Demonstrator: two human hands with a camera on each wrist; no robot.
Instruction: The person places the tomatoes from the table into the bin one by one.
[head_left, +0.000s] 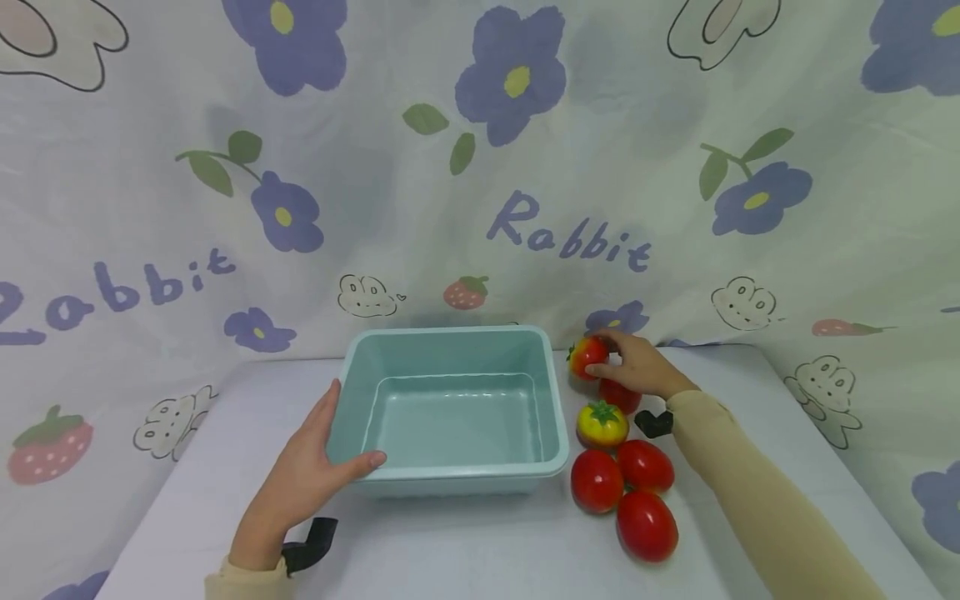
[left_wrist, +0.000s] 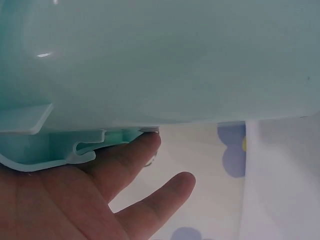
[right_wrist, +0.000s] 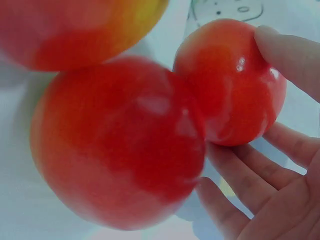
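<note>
A pale green plastic bin (head_left: 457, 479) stands on the white cloth with nothing inside. My left hand (head_left: 303, 467) rests at its front left corner, thumb over the front rim, other fingers along the outer left wall. In the left wrist view, extended fingers (left_wrist: 135, 155) reach beneath the rim. At the back right, my right hand (head_left: 637, 362) holds a red tomato (head_left: 587, 357) with yellowish patches between thumb and fingers. Another red tomato (head_left: 621, 397) sits right beside it, partly hidden by the hand; the right wrist view shows it (right_wrist: 120, 145) large, close to the fingertips.
Nearer me lies a yellow tomato (head_left: 602, 425) with a green calyx. Three red tomatoes (head_left: 597, 481) cluster in front of it, right of the bin. A patterned cloth backdrop (head_left: 420, 208) hangs behind the white table surface (head_left: 450, 550).
</note>
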